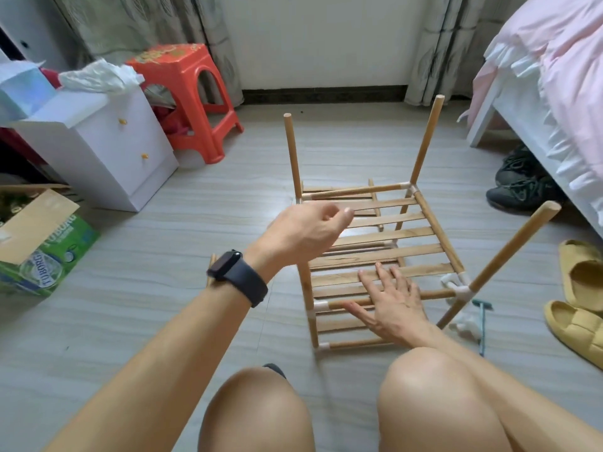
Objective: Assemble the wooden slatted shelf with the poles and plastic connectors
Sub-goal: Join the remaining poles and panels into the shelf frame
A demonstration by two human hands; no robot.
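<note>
Right hand point(390, 305) rests on the slatted shelf point(385, 236) (left hand point(303, 233) hovers above).

Looks down past bare knees at the wooden slatted shelf point(385, 235) on the floor point(163, 256). Lays the right hand point(394, 308) flat on the near slats, fingers point(380, 276) spread. Holds the left hand point(306, 233) above the shelf's left side, fingers loosely curled round nothing visible; wears a black watch point(236, 277) on that wrist. Faces three poles point(425, 141) rising from white plastic connectors point(463, 291) at the corners, with a fourth partly hidden behind the left wrist.
</note>
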